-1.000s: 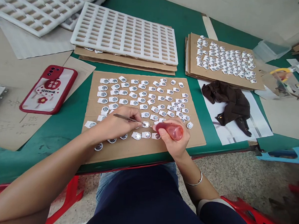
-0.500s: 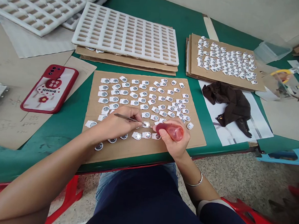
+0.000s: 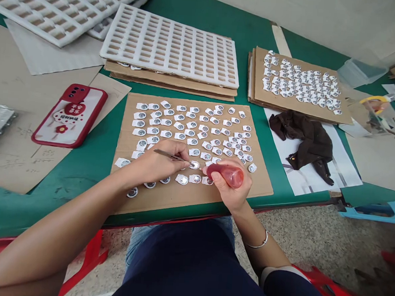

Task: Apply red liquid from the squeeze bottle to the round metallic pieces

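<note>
Tweezers [image 3: 168,154] are pinched in my left hand [image 3: 163,161], their tip pointing right at a small round silver piece on a white tab [image 3: 194,165]. My right hand [image 3: 234,190] is wrapped around a small squeeze bottle of red liquid [image 3: 227,175], its nozzle aimed left at the same piece. Whether either tip touches the piece I cannot tell. Many similar tabbed pieces lie in loose rows on a cardboard sheet [image 3: 160,204] under both hands; my left hand hides some of them.
A white slotted tray [image 3: 170,43] rests on stacked cardboard behind the sheet. More tabbed pieces cover a cardboard stack [image 3: 257,96] at the back right. Dark brown cloth [image 3: 305,141] lies on white paper to the right. A red-cased phone [image 3: 68,115] lies at the left.
The whole view has shifted slightly, with things on the table appearing a little further right. Both hands keep nearly the same pose at the same piece.
</note>
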Demonstrator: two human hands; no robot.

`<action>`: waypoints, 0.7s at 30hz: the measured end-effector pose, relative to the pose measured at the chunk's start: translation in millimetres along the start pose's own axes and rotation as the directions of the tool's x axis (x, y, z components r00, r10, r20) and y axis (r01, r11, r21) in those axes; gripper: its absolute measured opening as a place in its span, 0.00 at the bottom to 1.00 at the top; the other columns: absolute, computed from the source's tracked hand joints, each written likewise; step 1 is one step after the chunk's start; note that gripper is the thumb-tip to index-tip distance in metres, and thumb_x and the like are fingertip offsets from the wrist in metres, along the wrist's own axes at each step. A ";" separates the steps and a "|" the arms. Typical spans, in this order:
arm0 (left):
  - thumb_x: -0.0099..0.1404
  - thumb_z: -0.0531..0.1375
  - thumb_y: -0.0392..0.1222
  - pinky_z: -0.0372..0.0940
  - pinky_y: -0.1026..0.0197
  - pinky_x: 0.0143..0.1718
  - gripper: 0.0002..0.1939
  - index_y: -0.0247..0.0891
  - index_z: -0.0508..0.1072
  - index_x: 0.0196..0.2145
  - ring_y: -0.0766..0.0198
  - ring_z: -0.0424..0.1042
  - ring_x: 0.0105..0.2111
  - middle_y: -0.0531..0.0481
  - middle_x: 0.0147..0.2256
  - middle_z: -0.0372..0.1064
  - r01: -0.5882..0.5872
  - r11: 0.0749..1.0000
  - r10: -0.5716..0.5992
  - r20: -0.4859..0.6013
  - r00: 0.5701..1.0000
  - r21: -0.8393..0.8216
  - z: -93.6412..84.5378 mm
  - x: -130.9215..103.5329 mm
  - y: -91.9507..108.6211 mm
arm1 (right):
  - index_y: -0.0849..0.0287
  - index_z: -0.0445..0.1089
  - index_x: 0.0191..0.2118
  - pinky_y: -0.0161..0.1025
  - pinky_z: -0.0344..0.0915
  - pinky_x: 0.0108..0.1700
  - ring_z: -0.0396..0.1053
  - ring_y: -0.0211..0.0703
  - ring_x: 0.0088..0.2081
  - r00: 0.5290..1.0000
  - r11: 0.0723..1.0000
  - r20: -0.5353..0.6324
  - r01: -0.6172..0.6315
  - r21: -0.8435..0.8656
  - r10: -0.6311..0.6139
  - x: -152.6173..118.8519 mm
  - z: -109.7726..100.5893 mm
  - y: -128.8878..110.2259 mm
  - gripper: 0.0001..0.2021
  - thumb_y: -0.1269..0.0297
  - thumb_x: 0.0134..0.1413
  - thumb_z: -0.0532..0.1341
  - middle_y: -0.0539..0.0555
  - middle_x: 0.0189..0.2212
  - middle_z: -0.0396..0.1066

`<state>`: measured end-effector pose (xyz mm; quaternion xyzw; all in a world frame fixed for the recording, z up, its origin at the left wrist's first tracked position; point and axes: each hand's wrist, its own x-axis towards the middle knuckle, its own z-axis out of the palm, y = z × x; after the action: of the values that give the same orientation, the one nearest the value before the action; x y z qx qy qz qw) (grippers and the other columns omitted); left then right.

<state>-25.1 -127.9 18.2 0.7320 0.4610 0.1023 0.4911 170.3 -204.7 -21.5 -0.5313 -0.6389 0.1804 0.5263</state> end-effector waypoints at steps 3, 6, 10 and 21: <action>0.55 0.57 0.42 0.59 0.65 0.26 0.05 0.38 0.70 0.26 0.66 0.66 0.27 0.52 0.27 0.69 0.004 1.000 -0.004 -0.005 1.000 -0.001 -0.1 0.0 -0.1 | 0.58 0.67 0.36 0.45 0.67 0.36 0.67 0.42 0.33 1.000 1.000 0.012 -0.004 -0.004 0.004 -0.2 0.2 0.2 0.10 0.67 0.44 0.64 0.52 0.30 0.68; 0.55 0.58 0.41 0.58 0.66 0.26 0.05 0.38 0.70 0.25 0.67 0.65 0.26 0.53 0.27 0.69 0.001 1.000 -0.001 -0.006 1.000 -0.009 -0.3 0.1 -0.7 | 0.57 0.67 0.36 0.45 0.67 0.36 0.67 0.42 0.32 1.000 1.000 0.017 0.003 -0.010 -0.002 0.6 0.5 -0.4 0.10 0.66 0.44 0.64 0.52 0.30 0.68; 0.55 0.58 0.40 0.58 0.66 0.25 0.04 0.38 0.70 0.26 0.67 0.65 0.26 0.54 0.26 0.68 0.011 1.000 -0.011 -0.007 1.000 -0.010 -0.7 -0.3 -1.4 | 0.57 0.68 0.36 0.45 0.67 0.36 0.68 0.42 0.33 1.000 1.000 0.012 0.019 -0.013 -0.019 1.8 0.8 -1.2 0.10 0.67 0.44 0.64 0.52 0.30 0.68; 0.55 0.57 0.41 0.57 0.65 0.26 0.05 0.38 0.69 0.26 0.67 0.65 0.26 0.53 0.25 0.68 0.001 1.000 -0.001 0.003 1.000 0.005 -0.4 0.1 -2.3 | 0.57 0.68 0.37 0.45 0.67 0.38 0.68 0.42 0.34 0.998 1.000 0.053 0.015 0.016 -0.015 2.5 1.6 -3.6 0.11 0.67 0.44 0.65 0.52 0.31 0.68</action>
<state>-26.6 -127.4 16.5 0.7332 0.4608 0.1000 0.4900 167.4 -203.3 -18.0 -0.5175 -0.6552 0.1954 0.5145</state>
